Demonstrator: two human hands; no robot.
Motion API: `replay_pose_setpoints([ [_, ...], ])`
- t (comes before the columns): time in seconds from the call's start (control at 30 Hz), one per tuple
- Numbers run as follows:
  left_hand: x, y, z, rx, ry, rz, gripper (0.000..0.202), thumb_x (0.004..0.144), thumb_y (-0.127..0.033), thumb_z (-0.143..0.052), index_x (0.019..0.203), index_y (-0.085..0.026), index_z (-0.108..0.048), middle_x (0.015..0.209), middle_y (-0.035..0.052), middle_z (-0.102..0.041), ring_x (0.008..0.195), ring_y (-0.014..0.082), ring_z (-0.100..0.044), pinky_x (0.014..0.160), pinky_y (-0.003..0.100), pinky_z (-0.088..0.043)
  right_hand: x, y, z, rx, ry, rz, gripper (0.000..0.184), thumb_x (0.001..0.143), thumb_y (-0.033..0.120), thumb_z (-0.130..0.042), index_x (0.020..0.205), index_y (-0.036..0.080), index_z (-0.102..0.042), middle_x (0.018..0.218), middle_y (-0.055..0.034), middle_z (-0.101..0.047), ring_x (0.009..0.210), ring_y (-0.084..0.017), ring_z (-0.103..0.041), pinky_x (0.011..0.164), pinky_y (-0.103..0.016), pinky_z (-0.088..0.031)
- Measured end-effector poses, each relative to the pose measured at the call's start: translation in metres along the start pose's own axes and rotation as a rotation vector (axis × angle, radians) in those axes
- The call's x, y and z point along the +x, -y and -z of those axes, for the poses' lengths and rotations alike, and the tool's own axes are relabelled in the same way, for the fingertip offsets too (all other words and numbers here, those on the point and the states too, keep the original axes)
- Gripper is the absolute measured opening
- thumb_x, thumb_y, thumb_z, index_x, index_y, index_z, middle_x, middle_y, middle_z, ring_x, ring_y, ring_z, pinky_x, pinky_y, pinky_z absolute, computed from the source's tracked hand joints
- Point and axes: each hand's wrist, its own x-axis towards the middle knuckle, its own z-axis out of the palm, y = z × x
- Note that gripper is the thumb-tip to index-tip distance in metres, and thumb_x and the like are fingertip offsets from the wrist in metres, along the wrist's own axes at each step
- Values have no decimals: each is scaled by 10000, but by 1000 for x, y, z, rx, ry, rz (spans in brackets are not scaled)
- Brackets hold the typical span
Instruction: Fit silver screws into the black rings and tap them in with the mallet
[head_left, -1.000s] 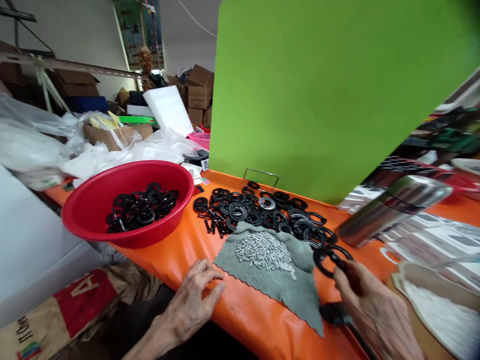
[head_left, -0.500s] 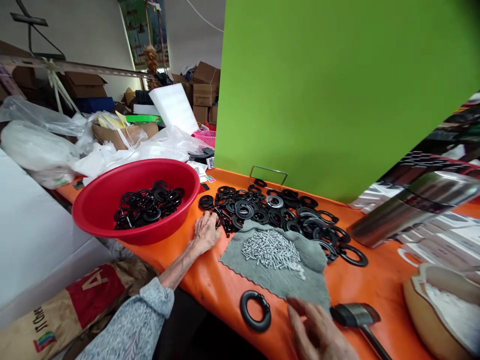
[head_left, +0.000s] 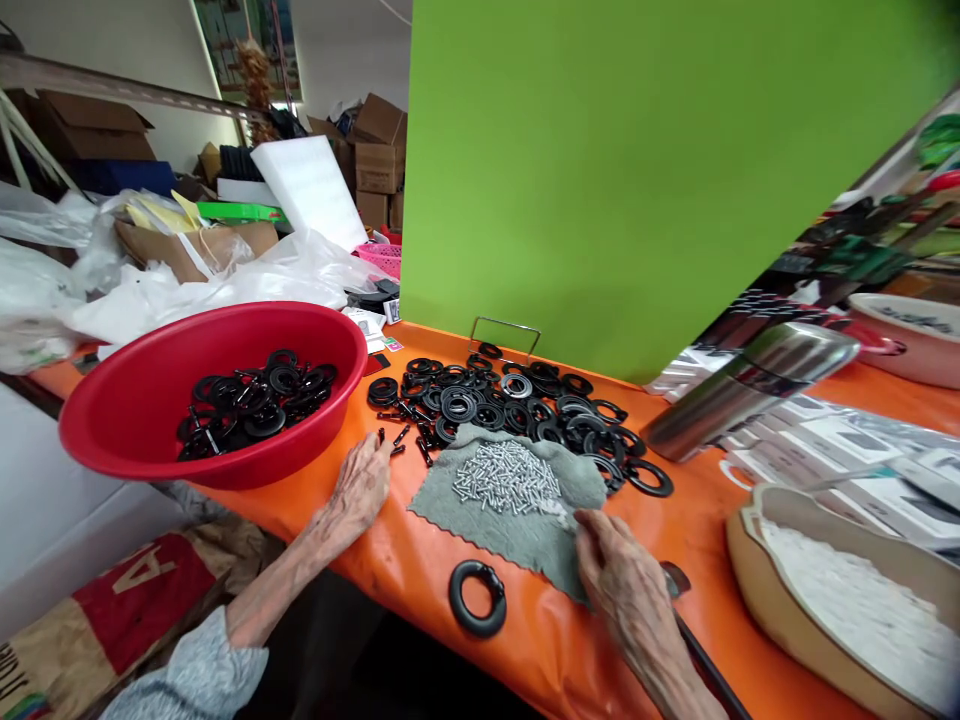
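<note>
My left hand (head_left: 360, 485) lies on the orange table (head_left: 420, 570) with its fingers stretched out, the tips touching small black clip pieces (head_left: 395, 440). My right hand (head_left: 615, 565) rests on the near right corner of a grey cloth (head_left: 517, 525), fingertips pinched together at the edge of a heap of small silver pins (head_left: 506, 478). Whether a pin is in the pinch is too small to see. One black ring (head_left: 477, 598) lies alone near the table's front edge, between my hands. A spread of black rings (head_left: 525, 405) lies beyond the cloth.
A red bowl (head_left: 112, 420) with black rings (head_left: 255, 395) stands at the left. A green board (head_left: 600, 170) rises behind the pile. A metal flask (head_left: 750, 390) lies at the right, a beige basin (head_left: 750, 560) with white material nearer. A hammer head (head_left: 679, 580) shows behind my right hand.
My right hand set the black ring down near the front edge and moved up to the pins. My left hand reached forward from the table edge to the small black pieces.
</note>
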Motion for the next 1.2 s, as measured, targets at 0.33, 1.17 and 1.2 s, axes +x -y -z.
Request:
replay_pose_setpoints([
  [0.33, -31, -26, 25, -194, -5, 21, 244, 896, -174, -444, 1048, -188, -635, 939, 53, -691, 847, 167, -650, 837, 300, -525, 5, 3, -15, -61, 46, 73, 202, 900, 285, -300, 731, 253, -405, 702, -61, -536, 648, -233, -578, 588, -358, -462],
  [1.17, -99, -74, 46, -1427, 328, 475, 397, 769, -434, -695, 990, -105, -698, 696, 10, -599, 587, 84, -523, 650, 236, -390, -25, 70, 40, 568, 183, -182, 276, 756, 506, -548, 784, 238, -609, 721, -32, -683, 624, -181, -644, 592, -273, -507],
  [1.2, -100, -75, 45, -1396, 324, 464, 385, 783, -421, -682, 1007, -108, -692, 683, 4, -590, 590, 85, -520, 656, 237, -395, -29, 77, 42, 665, 226, -219, 290, 736, 514, -583, 799, 234, -633, 743, -34, -689, 656, -180, -649, 601, -261, -509],
])
